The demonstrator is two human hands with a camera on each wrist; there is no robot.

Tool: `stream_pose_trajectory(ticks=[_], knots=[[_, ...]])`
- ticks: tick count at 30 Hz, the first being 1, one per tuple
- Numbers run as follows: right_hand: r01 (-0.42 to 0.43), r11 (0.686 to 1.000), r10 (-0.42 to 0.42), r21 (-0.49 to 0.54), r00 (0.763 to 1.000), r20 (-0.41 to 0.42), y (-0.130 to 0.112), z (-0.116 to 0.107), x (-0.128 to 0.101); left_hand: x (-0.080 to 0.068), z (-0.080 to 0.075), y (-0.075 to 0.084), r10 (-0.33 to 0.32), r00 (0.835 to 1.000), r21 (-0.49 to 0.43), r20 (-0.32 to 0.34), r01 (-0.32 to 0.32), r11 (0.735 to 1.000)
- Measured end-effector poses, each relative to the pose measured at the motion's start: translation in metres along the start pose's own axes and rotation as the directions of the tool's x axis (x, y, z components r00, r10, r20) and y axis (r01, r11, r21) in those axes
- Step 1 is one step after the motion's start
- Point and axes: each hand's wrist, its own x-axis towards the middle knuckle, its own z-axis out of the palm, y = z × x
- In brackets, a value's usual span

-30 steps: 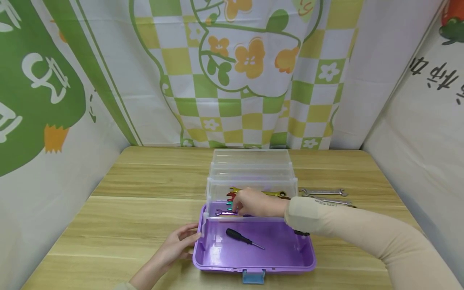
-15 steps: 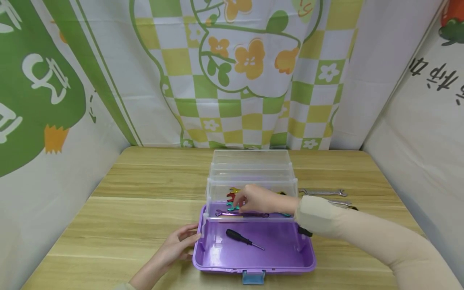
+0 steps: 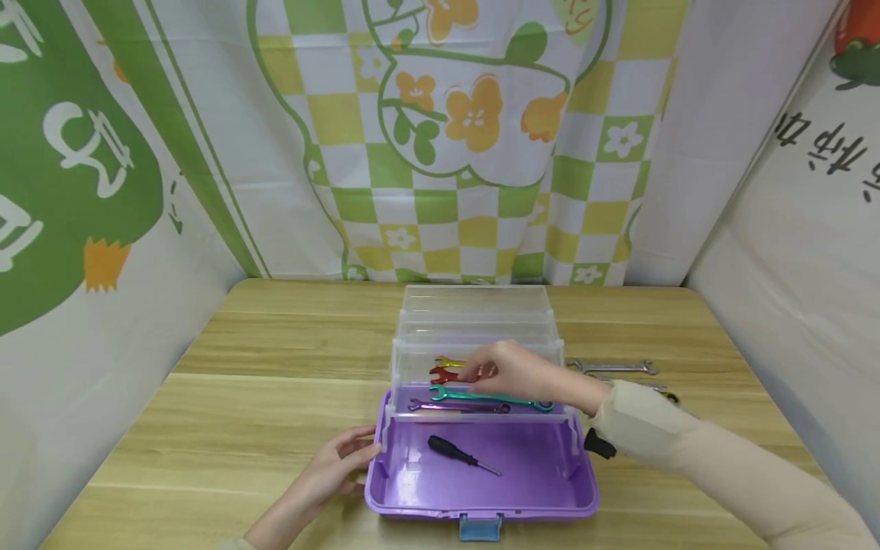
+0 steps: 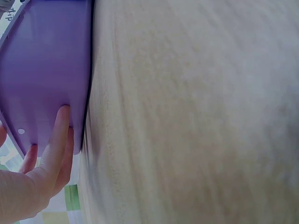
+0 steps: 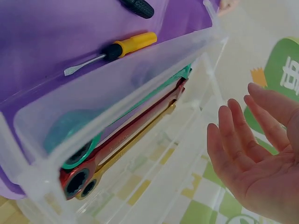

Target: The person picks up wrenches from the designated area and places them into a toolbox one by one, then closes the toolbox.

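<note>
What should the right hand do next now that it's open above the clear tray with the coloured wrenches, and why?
Probably reach right for one of the silver wrenches on the table. The right hand is open and empty above the clear tray, where the teal wrench, red and gold ones already lie, while the left hand steadies the purple toolbox.

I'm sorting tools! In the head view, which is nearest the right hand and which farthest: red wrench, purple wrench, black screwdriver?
1. red wrench, in the clear tray by the right hand
2. purple wrench, nearer the camera
3. black screwdriver, down in the purple box
</note>
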Motion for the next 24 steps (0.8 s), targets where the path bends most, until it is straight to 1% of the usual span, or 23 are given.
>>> stream_pose_trajectory(ticks=[7, 14, 20, 24], knots=[[0.004, 1.0, -0.004, 0.005, 0.998, -0.07, 0.004, -0.004, -0.017, 0.0, 0.0, 0.0, 0.004, 1.0, -0.003, 0.002, -0.004, 1.0], [-0.028, 0.999, 0.031, 0.021, 0.987, -0.157, 0.012, -0.013, -0.039, 0.0, -0.001, 0.0, 0.006, 1.0, 0.002, 0.013, -0.006, 1.0], [-0.029, 0.999, 0.032, 0.016, 0.959, -0.282, 0.023, -0.017, -0.058, 0.0, -0.001, 0.0, 0.003, 1.0, 0.007, 0.014, -0.003, 1.0], [-0.086, 0.996, 0.086, 0.014, 0.937, -0.338, 0.028, -0.021, -0.071, 0.001, 0.0, 0.001, -0.001, 1.0, 0.0, 0.008, 0.001, 1.0]])
